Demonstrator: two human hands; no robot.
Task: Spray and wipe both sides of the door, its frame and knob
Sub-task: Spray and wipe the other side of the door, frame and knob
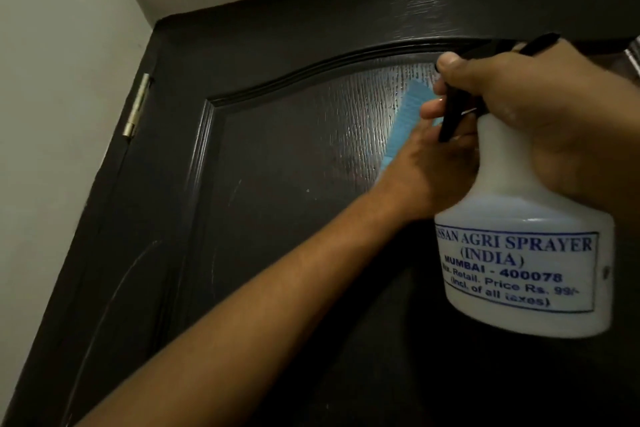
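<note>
- Dark brown door (277, 218) filled most of the view, seen from below at a tilt; raised arched panel moulding ran across its upper part.
- Upper panel looked wet & glossy w/ droplets near the arch, just left of the sprayer head.
- Right hand (554, 121) gripped the white spray bottle (526, 253) at the neck, close to the camera; its fingers (450, 66) were curled round the black trigger head, thumb side hidden behind the bottle.
- Bottle hung upright, label facing the camera: "AGRI SPRAYER (INDIA) MUMBAI - 400078", price line below.
- Left hand (426, 170) reached up from lower left, forearm across the door; it pressed a light blue cloth (405, 121) against the wet panel. Fingertips mostly hidden behind the bottle & right hand, so couldn't tell how the fingers lay on the cloth.
- Cloth sat on the upper panel just under the arch, partly covered by both hands.
- Door frame (104, 184) ran up the left side in the same dark colour; a metal hinge (138, 106) sat between frame & door edge near the top.
- Pale wall (52, 80) left of the frame, ceiling strip above.
- Knob not in view.
</note>
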